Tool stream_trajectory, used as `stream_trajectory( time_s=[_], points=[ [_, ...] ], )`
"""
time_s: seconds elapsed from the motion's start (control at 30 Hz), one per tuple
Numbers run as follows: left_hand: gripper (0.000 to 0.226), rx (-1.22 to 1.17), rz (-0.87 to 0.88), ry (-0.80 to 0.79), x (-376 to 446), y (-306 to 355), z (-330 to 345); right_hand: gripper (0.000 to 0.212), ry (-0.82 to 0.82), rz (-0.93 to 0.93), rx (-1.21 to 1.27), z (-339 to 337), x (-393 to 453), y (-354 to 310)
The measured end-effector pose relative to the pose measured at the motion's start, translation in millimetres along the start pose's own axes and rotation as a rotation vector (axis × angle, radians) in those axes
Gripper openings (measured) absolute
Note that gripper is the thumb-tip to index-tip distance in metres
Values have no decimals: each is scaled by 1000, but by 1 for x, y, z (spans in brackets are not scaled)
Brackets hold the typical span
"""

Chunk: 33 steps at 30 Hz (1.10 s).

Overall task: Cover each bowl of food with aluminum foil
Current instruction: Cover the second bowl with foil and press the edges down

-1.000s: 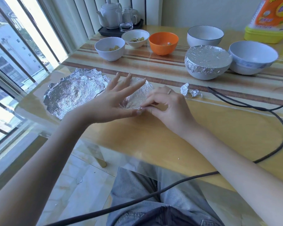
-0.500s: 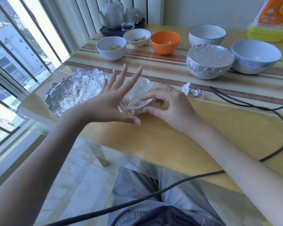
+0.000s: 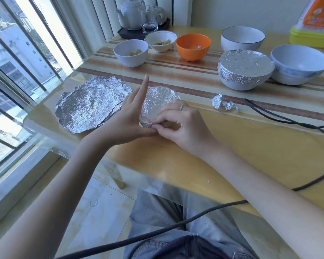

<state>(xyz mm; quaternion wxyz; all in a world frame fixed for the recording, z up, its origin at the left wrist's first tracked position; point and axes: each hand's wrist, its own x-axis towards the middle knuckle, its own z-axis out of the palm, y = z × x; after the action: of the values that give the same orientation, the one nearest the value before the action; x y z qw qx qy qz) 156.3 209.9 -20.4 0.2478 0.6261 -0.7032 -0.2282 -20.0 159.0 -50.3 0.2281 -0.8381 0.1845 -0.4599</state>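
Both hands are working at the near edge of the small foil piece [image 3: 158,101], a crumpled, cupped round of aluminium lying on the table [image 3: 251,146] dead centre. The right hand [image 3: 183,126] comes in from five o'clock with thumb and forefinger pinched together on the foil's near rim, other fingers curled. The left hand [image 3: 131,116] stands edge-on against the foil's nine o'clock side, fingers straight and pressed together, pointing toward twelve, thumb running along under the rim (bracing rather than gripping, by the look of it).

Here's what the next move turns on: the pinch sits at the foil's six o'clock edge, so the whole sheet lies away from the grip, toward twelve, and any lift peels it up from the near side. The right hand has the hold; the left is just beside it.

Where would it go? The uncovered bowls sit well apart at the far side: the white bowl [image 3: 131,52] at eleven o'clock, the small bowl [image 3: 160,41] behind it, the orange bowl [image 3: 193,46] at twelve, each showing bits of food. The foil-covered bowl [image 3: 245,69] at two o'clock is already done. A larger foil sheet [image 3: 90,107] lies flat at nine o'clock.

Judging by size, the small piece suits one of the smaller bowls, which looks a forward reach.
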Motion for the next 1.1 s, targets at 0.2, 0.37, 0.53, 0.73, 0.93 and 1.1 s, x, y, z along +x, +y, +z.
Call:
stream_trajectory(
  time_s=[0.2,0.37,0.53,0.73,0.93,1.1],
  points=[
    [132,47,109,-101,-3,0,-11,10,0,-18,-38,-2,-1,-2],
    [59,-40,230,103,-20,-13,-31,37,18,-30,-107,-15,-3,1],
    [23,-152,217,284,-24,-14,-16,26,24,-29,-80,-13,-2,6],
    [17,-117,256,339,-23,-13,-8,11,36,-47,-64,-8,-6,8],
    [12,-103,257,362,-23,-14,-5,6,59,-51,-81,-1,-5,3],
    [11,-109,255,377,-24,-13,-3,5,42,-3,-57,0,-4,0]
  ],
)
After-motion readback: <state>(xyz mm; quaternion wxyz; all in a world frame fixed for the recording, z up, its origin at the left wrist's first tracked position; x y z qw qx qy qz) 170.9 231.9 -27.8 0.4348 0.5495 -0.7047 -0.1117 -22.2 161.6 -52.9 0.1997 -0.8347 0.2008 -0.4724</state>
